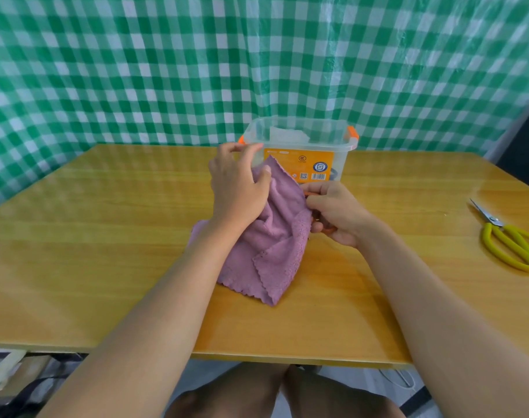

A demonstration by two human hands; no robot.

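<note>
A purple cloth (269,254) is lifted off the wooden table (106,236) at the middle, its lower folds resting on the tabletop. My left hand (237,188) grips the cloth near its top, thumb pressed into the fabric. My right hand (332,212) holds an orange-handled tool (328,230), most likely scissors, against the cloth's right side. Only bits of the orange handle show between the fingers; the rest of that tool is hidden behind the cloth and hand.
A clear plastic box (341,146) with orange latches and an orange label stands just behind the hands. Yellow-handled scissors (510,239) lie near the table's right edge. A green checked sheet (166,70) hangs behind the table.
</note>
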